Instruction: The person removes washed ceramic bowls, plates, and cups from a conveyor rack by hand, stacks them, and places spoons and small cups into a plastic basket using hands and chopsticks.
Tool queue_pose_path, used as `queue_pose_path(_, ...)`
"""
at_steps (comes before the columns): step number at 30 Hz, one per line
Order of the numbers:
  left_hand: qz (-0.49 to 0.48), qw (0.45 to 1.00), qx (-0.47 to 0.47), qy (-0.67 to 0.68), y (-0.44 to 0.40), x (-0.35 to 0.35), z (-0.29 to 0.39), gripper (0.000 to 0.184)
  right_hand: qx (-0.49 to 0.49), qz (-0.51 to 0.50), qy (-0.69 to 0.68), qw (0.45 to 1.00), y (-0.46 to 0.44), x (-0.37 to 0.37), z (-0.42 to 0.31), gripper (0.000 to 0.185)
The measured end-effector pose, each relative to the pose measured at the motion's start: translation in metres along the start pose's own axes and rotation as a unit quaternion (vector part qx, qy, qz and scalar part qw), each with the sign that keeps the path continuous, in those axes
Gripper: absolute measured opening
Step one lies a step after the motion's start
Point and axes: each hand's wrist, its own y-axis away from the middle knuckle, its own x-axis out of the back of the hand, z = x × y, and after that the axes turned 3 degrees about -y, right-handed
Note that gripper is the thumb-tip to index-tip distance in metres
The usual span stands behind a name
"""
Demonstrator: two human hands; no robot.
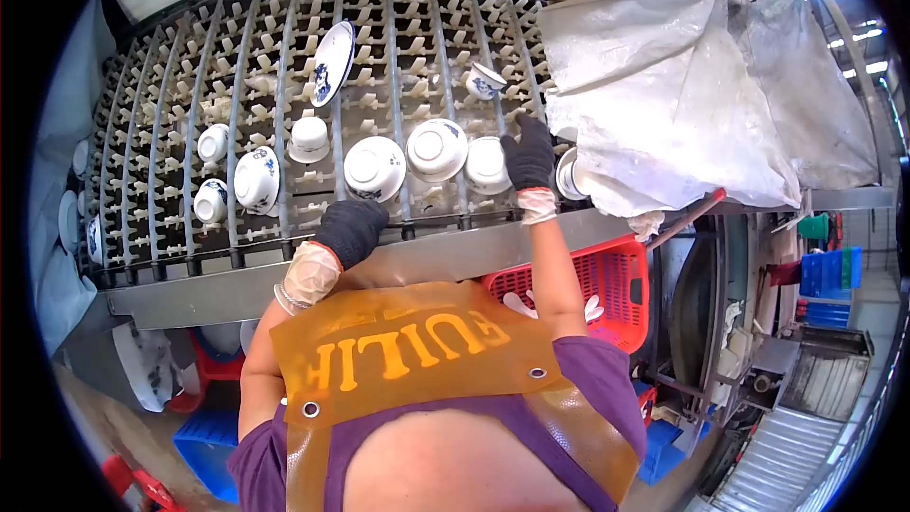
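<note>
My left hand (351,231), in a dark glove with a pale cuff, is at the front edge of the rack-like conveyor (284,76). Just beyond its fingers sits an upturned white bowl (374,169); whether they touch it, I cannot tell. My right hand (531,159), gloved alike, reaches over the conveyor with its thumb apart from the fingers. Against its left side is a white bowl (486,167). Between these two bowls another upturned bowl (437,150) rests on the slats. A small patterned cup (484,82) lies tilted beyond my right hand.
A patterned oval plate (333,64) leans farther back. Left stand a white cup (309,139), a bowl (257,180) and two small cups. Clear plastic sheeting (664,85) drapes the right end, partly over a bowl (569,174). Below is a red basket (626,289).
</note>
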Motion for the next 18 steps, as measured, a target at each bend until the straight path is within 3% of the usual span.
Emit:
queue_pose_path(1,0.026,1.000,-0.005,-0.002,0.000,0.000,0.002,0.013,0.077,0.048,-0.010,0.996,-0.012,-0.002,-0.009,0.055)
queue_pose_path(4,0.025,1.000,-0.001,-0.013,0.000,0.007,0.007,0.013,0.149,0.065,-0.008,0.987,-0.057,-0.009,-0.036,0.058)
queue_pose_path(5,0.021,1.000,-0.003,-0.020,0.000,0.008,0.008,0.015,0.112,0.002,0.043,0.993,-0.072,-0.021,-0.031,0.053)
queue_pose_path(6,0.022,0.999,-0.006,-0.025,0.003,0.011,0.010,0.015,0.084,-0.049,-0.029,0.995,-0.089,-0.037,-0.018,0.047)
queue_pose_path(7,0.082,0.996,-0.009,0.032,0.010,0.014,0.012,0.013,0.058,-0.100,-0.103,0.988,-0.101,-0.048,-0.008,0.041)
queue_pose_path(9,0.254,0.955,-0.020,0.151,0.026,0.019,0.012,0.017,-0.009,-0.092,-0.170,0.981,-0.115,-0.045,-0.015,0.033)
queue_pose_path(11,0.395,0.882,-0.042,0.254,0.045,0.028,0.003,0.025,-0.124,-0.073,-0.371,0.917,-0.118,-0.056,-0.004,0.032)
queue_pose_path(13,0.456,0.794,0.052,0.399,0.072,0.021,-0.010,0.028,-0.204,-0.075,-0.443,0.870,-0.106,-0.064,0.018,0.032)
queue_pose_path(15,0.433,0.692,0.144,0.559,0.107,0.003,-0.037,0.029,-0.076,0.054,-0.156,0.983,-0.075,-0.026,0.007,0.037)
queue_pose_path(17,0.434,0.470,0.098,0.762,0.138,-0.016,-0.055,0.031,-0.029,0.129,-0.105,0.986,-0.039,0.009,0.012,0.044)
queue_pose_path(18,0.468,0.422,0.146,0.762,0.145,-0.026,-0.058,0.032,0.010,0.168,-0.044,0.985,-0.020,0.022,0.020,0.046)
